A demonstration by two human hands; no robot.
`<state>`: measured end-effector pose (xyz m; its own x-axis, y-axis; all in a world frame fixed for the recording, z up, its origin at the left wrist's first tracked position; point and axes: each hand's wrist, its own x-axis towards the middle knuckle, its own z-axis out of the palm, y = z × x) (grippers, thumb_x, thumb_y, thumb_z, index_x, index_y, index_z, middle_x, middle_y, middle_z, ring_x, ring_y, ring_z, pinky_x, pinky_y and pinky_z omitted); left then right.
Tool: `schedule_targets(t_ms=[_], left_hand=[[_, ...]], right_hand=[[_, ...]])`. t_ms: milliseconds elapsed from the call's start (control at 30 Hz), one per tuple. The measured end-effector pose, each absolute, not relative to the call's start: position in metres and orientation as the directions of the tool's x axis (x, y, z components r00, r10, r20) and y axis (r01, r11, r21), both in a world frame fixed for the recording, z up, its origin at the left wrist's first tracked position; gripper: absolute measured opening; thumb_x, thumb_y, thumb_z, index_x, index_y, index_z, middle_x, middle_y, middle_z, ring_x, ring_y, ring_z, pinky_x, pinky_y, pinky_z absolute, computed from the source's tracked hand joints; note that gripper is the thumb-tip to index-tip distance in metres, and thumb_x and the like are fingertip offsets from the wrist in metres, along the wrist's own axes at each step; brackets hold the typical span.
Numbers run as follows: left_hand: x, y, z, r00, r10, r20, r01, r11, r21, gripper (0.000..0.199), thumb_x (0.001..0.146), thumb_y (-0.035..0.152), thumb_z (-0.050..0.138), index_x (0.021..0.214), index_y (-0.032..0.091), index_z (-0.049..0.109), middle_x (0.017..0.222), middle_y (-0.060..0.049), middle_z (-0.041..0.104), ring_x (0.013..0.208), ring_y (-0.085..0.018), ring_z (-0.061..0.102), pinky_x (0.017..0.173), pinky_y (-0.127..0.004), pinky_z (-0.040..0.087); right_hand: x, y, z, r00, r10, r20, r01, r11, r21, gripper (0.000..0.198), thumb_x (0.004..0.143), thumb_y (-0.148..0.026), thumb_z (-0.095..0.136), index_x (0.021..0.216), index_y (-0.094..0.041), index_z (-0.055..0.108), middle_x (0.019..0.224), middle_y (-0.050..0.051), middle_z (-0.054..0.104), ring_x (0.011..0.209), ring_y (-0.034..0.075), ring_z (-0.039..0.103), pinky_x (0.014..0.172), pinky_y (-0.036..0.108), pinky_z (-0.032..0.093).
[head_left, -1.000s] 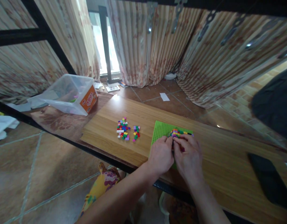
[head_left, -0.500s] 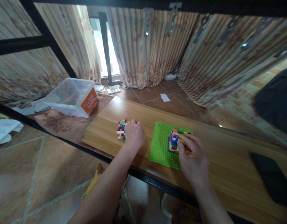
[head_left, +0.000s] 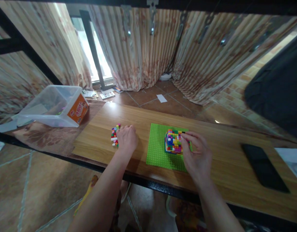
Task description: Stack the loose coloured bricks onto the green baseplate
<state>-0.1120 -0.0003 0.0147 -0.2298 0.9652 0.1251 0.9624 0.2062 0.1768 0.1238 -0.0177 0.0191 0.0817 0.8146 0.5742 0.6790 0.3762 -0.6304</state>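
A green studded baseplate [head_left: 155, 145] lies on the wooden table, carrying a low block built of many-coloured toy bricks [head_left: 173, 141]. My right hand [head_left: 198, 154] is at the block's right side, thumb and forefinger pinched together near its back edge. A small dark piece shows by those fingertips; whether it is held is unclear. To the left, my left hand [head_left: 127, 138] reaches down to a small pile of loose bricks [head_left: 114, 135]. Its fingers are curled and mostly hidden behind the knuckles, so whatever they hold cannot be made out.
Right of the baseplate, a black phone-like slab [head_left: 264, 167] lies on the table [head_left: 225, 167], with white paper [head_left: 291, 161] beyond it. A clear plastic bin [head_left: 51, 109] with an orange label stands at the left. A dark metal bar [head_left: 160, 188] runs along the near edge.
The whole view has shifted to the right. My right hand has drawn back from over the block, showing more of its top. My left hand stays at the loose bricks.
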Motion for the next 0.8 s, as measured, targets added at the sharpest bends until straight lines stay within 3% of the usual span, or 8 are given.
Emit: schedule_targets(t_ms=[67,133,233,300,567,800], left_hand=[[-0.108,0.001,0.015,-0.221,0.961,0.165,0.944,0.169,0.282,0.026,0.087,0.015,0.043,0.087,0.017,0.068,0.091,-0.013,0.071,0.089,-0.028,0.065,0.078,-0.039,0.044],[-0.1,0.001,0.014,-0.188,0.962,0.198,0.878,0.074,0.473,0.021,0.087,0.016,0.046,0.088,0.019,0.067,0.092,-0.01,0.07,0.085,-0.023,0.065,0.076,-0.035,0.047],[-0.08,-0.002,0.01,-0.076,0.974,0.214,0.637,-0.118,0.762,0.016,0.083,0.013,0.052,0.089,0.019,0.065,0.089,-0.004,0.07,0.082,-0.017,0.065,0.076,-0.029,0.05],[-0.066,-0.005,0.008,-0.017,0.976,0.219,0.488,-0.183,0.853,0.02,0.08,0.01,0.054,0.094,0.019,0.065,0.087,-0.003,0.069,0.08,-0.014,0.065,0.076,-0.027,0.051],[-0.037,-0.014,0.012,0.007,0.978,0.21,0.347,-0.199,0.916,0.034,0.077,0.007,0.062,0.107,0.021,0.065,0.081,0.002,0.069,0.075,-0.012,0.066,0.077,-0.025,0.053],[-0.03,-0.013,0.011,0.04,0.976,0.213,0.395,-0.211,0.894,0.036,0.08,0.009,0.061,0.114,0.021,0.062,0.089,0.0,0.072,0.081,-0.013,0.068,0.08,-0.027,0.054]], right_hand=[[0.125,-0.017,0.02,0.104,0.814,0.571,0.666,0.37,-0.648,0.019,0.089,-0.028,0.055,0.091,-0.021,0.073,0.103,0.009,0.069,0.097,0.023,0.065,0.091,0.045,0.051],[0.126,-0.016,0.02,0.124,0.813,0.568,0.648,0.368,-0.667,0.019,0.089,-0.028,0.055,0.09,-0.022,0.073,0.103,0.008,0.069,0.097,0.023,0.065,0.091,0.045,0.051],[0.127,-0.016,0.02,0.142,0.821,0.553,0.628,0.357,-0.692,0.019,0.089,-0.028,0.055,0.09,-0.023,0.073,0.104,0.008,0.07,0.098,0.023,0.066,0.091,0.044,0.051],[0.126,-0.015,0.019,0.142,0.83,0.54,0.624,0.348,-0.7,0.019,0.089,-0.028,0.055,0.09,-0.023,0.073,0.104,0.008,0.07,0.098,0.023,0.066,0.091,0.043,0.052],[0.126,-0.014,0.018,0.134,0.847,0.514,0.603,0.342,-0.721,0.018,0.088,-0.026,0.055,0.089,-0.022,0.073,0.1,0.007,0.071,0.096,0.022,0.066,0.089,0.041,0.052],[0.125,-0.014,0.019,0.111,0.853,0.51,0.605,0.349,-0.716,0.017,0.088,-0.026,0.055,0.088,-0.022,0.072,0.097,0.007,0.071,0.095,0.021,0.066,0.089,0.04,0.051]])
